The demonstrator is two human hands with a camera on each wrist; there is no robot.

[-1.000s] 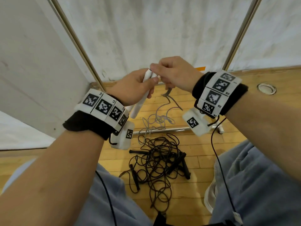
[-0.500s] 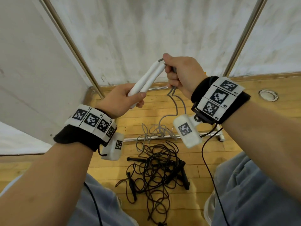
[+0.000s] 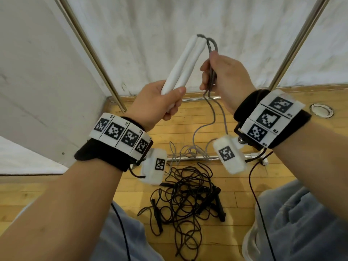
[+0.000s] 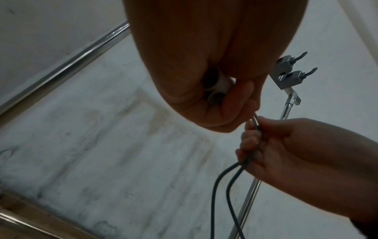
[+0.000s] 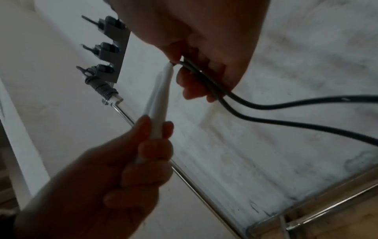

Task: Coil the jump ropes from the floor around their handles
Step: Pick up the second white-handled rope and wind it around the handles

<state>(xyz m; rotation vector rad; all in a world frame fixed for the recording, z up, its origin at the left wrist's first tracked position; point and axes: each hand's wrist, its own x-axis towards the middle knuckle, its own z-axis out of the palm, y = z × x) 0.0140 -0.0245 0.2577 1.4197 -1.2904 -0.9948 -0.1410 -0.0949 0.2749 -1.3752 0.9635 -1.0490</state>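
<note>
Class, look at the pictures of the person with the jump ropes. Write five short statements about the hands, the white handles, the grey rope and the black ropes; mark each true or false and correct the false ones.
1. The left hand holds two white handles side by side. True.
2. The right hand is open and holds nothing. False: its grip is closed on both strands of the grey rope.
3. The grey rope is already coiled round the handles. False: it hangs loose down to the floor, with no turn round them.
4. Black ropes lie tangled on the floor. True.
5. The handles lie on the floor. False: they are held up, pointing upward.
</note>
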